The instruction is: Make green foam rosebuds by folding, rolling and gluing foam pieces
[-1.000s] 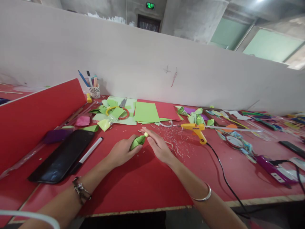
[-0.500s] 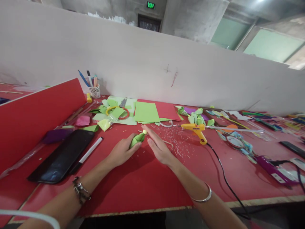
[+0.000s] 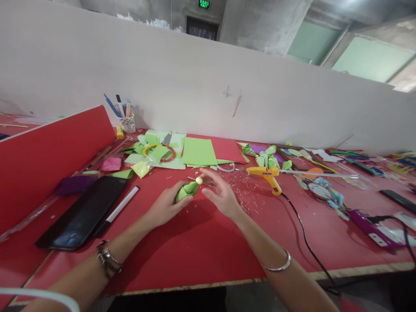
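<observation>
My left hand (image 3: 165, 206) is closed around a folded green paper piece (image 3: 187, 191), gripping it between thumb and fingers. At the piece's right tip sits a small pale yellow ball (image 3: 199, 180). Just right of the ball is my right hand (image 3: 224, 197), open, its fingers curved and thumb apart. Its fingertips come very close to the ball; whether they touch it I cannot tell. A thin stick (image 3: 191, 178) shows beside the ball, partly hidden.
Green paper sheets (image 3: 199, 151) and scissors (image 3: 168, 139) lie ahead. At right rests a yellow glue gun (image 3: 266, 175), its black cord (image 3: 300, 227) running to the front edge. A black phone-like slab (image 3: 82, 212) and marker (image 3: 121, 204) lie left. A purple power strip (image 3: 370, 229) is far right.
My right hand's straight fingers have curved and spread from the thumb, and the hand has shifted slightly right. The left hand keeps hold of the green paper piece, nearly still.
</observation>
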Tool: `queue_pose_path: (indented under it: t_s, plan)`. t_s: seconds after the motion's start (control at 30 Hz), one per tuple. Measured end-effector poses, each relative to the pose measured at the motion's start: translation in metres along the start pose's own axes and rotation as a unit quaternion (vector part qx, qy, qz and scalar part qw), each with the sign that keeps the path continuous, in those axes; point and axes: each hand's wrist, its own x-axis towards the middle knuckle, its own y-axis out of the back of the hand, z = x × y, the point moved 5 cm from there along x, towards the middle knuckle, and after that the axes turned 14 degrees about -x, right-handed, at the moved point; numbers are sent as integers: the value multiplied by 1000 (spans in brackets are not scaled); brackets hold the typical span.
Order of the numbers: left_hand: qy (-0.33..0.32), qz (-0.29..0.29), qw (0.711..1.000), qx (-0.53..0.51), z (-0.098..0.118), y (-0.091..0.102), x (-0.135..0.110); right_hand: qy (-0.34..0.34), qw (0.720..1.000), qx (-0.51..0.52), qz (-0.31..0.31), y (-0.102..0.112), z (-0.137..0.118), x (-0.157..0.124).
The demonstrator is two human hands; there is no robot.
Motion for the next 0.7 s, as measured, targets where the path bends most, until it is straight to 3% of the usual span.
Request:
queue_pose_path:
  t_s: [0.17, 0.43, 0.7]
  plan:
    - [-37, 1, 999, -1, 2, 1, -1, -29, 995, 64, -63, -3, 1, 2]
    - [-54, -3, 998, 31, 1, 1, -1, -57, 991, 86, -91, -3, -4, 1]
    - [-72, 17, 988, 136, -3, 4, -1, -43, 991, 63, -107, -2, -7, 1]
